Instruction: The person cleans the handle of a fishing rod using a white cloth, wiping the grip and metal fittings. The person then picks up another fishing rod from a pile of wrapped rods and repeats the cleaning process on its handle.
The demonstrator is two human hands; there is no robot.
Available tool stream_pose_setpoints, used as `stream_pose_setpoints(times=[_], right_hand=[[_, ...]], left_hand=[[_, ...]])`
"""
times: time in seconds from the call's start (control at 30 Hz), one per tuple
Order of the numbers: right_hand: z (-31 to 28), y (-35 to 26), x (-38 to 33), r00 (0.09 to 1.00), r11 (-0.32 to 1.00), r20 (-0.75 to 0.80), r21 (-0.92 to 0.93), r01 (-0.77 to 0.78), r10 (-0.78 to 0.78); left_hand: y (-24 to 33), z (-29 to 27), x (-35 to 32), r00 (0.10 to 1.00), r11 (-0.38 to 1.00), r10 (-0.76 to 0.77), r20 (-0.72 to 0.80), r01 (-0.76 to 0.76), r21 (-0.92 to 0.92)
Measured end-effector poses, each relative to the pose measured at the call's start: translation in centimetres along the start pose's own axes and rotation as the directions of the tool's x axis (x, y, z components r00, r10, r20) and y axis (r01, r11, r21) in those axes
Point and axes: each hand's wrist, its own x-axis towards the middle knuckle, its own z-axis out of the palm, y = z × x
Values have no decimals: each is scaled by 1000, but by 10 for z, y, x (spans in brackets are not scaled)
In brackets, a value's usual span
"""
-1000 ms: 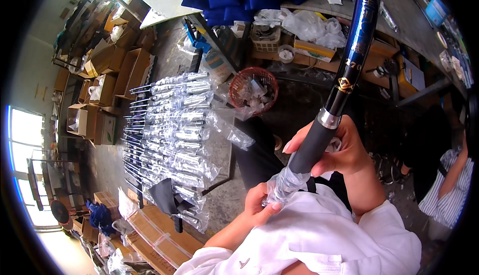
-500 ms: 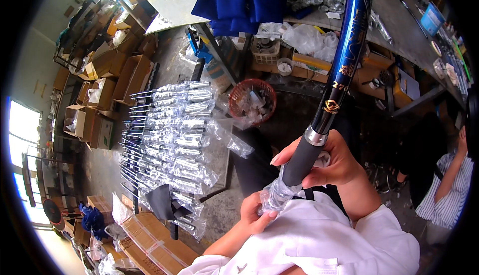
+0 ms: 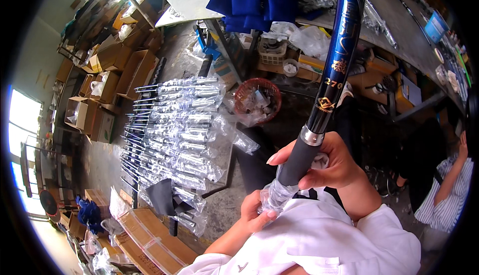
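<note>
Holding a blue and black rod between them, the two hands work just below and to the right of the red basket, which has pale scraps in it. The right hand is curled around the rod's dark grip, thumb on the near side and a finger laid along the far side, with a crumpled white piece tucked against its palm. The left hand, farther from the basket, is closed on the crumpled clear sleeve bunched around the grip's lower end. From there the rod slants up past the basket's right side, its silver collar lying just above the right hand. Left of the basket lies a broad row of wrapped rods, their plastic-covered ends toward it and their thin dark ends pointing away. A black piece lies over that row, below and left of the basket. Beyond the basket, blue bags hang over an edge, and a beige crate stands near a white tub. A grey worktop stretches above and right of the basket; well to its right is a person's striped top.
</note>
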Motion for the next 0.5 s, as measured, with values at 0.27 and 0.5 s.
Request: stream_pose_setpoints(times=[0.27,0.5], right_hand=[[8,10,14,996,985,-69,-171,36,-48],[-8,33,-9,960,940,-279,-326,-102,8]], left_hand=[[6,-3,3,987,993,71,-147,-84,-85],[11,-74,16,678,963,270,-684,-193,189]])
